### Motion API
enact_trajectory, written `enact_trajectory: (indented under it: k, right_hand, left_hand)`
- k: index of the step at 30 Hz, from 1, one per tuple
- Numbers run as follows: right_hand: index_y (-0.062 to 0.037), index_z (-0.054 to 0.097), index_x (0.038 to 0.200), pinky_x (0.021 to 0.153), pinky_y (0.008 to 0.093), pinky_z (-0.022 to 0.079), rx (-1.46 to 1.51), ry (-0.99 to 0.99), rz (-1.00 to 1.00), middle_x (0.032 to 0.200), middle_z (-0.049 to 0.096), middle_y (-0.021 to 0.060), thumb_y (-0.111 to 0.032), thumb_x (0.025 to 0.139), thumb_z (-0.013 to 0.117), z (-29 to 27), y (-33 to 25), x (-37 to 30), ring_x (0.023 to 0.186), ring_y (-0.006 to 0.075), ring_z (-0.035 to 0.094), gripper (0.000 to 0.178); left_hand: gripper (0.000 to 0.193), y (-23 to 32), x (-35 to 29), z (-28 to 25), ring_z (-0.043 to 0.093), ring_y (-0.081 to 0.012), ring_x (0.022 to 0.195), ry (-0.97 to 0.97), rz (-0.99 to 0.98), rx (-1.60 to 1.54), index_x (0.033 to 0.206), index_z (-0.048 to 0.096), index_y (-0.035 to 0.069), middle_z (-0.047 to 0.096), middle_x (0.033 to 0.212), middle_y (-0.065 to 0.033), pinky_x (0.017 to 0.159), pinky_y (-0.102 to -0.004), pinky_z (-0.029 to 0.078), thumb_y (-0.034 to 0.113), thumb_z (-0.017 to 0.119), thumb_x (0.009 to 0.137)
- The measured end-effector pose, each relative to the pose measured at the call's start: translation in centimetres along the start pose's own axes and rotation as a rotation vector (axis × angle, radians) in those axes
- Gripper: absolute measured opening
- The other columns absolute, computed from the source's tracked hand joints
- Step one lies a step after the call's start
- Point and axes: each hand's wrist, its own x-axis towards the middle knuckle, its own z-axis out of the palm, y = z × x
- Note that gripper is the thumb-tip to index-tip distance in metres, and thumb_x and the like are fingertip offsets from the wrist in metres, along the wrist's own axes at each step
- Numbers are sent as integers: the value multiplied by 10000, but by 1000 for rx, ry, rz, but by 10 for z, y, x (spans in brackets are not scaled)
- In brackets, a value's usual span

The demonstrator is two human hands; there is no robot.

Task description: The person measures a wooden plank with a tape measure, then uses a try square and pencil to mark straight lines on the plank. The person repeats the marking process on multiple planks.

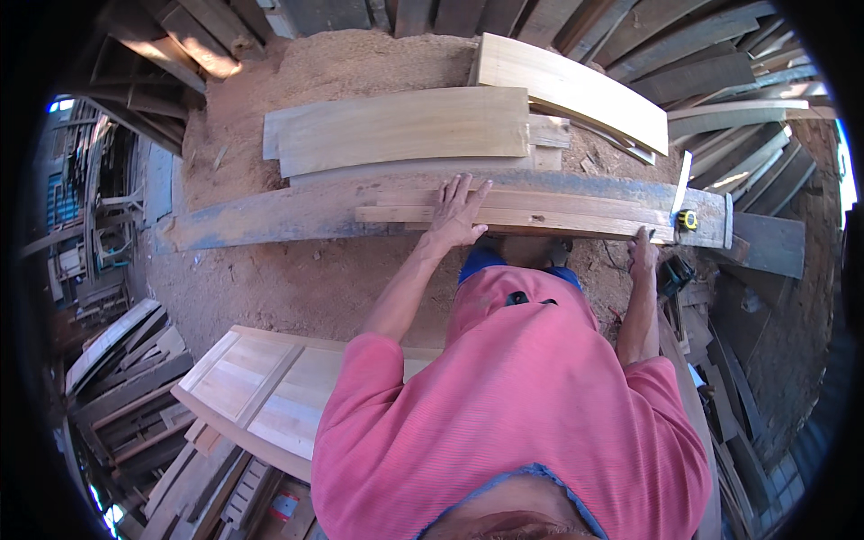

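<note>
Weathered plank: laid crosswise from nine o'clock to three, bearing the work.
Framed panel: lying at eight o'clock, well apart from the plank, with rails and pale infill already put together.
Pale boards: overlapping at twelve o'clock, just beyond the plank.
Wooden strips: side by side on top of the plank, from ten o'clock round to nearly three.
Left hand: at one o'clock, palm down across the strips, fingers slightly spread, resting rather than gripping.
Bright board: farther out at one o'clock.
Right hand: at three o'clock, by the strips' right end, fingers bent at the near edge; too small to tell whether pinching or merely touching.
Tape measure: yellow and black, at three o'clock, on the plank just past the strips, outside either hand.
Strips, done: laid out lengthwise and steadied.
Strips, left: no fastening visible between them; by judgement, an early stage.
</note>
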Motion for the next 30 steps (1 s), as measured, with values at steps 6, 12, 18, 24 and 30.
enact_trajectory:
  k: [6, 12, 18, 24, 30]
  right_hand:
    - [105, 717, 1123, 419, 361, 353, 42, -73, -33, 797, 723, 168, -615, 996, 663, -12, -5, -17, 447, 158, 468, 733]
    - [-9, 756, 938, 468, 370, 428, -410, -92, -88, 677, 658, 64, -528, 1034, 640, -16, -8, -20, 494, 173, 548, 541]
    - [14, 732, 1250, 827, 492, 565, -698, -108, -565, 870, 746, 228, -393, 989, 691, 25, -54, -92, 889, 393, 749, 485]
    - [-100, 367, 1667, 1003, 510, 536, -1011, -432, -735, 1235, 700, 255, -364, 905, 824, 98, -111, -181, 1156, 421, 696, 928]
    - [-186, 275, 1717, 994, 528, 534, -1229, -435, -876, 1285, 651, 249, -326, 888, 847, 136, -100, -197, 1159, 451, 684, 1017]
  left_hand:
    - [1096, 29, 20, 20, 459, -401, 1350, -23, -41, 145, 1604, 412, 176, 514, 1410, -180, 1201, -605, 289, 272, 949, 653]
    - [1077, 30, 17, 26, 475, -394, 1323, -5, -46, 172, 1575, 438, 167, 533, 1355, -167, 1190, -608, 299, 246, 943, 627]
    - [1032, 24, 14, 30, 427, -438, 1440, 2, -29, 178, 1655, 360, 146, 495, 1491, -224, 1271, -637, 219, 214, 853, 750]
    - [1048, 27, -3, 53, 139, -536, 1621, 140, 29, 141, 1697, 310, 112, 141, 1741, -355, 1320, -635, 124, 247, 871, 822]
    - [959, 44, -35, 37, 184, -504, 1622, 86, 7, 35, 1656, 371, 41, 207, 1727, -342, 1334, -589, 159, 291, 848, 862]
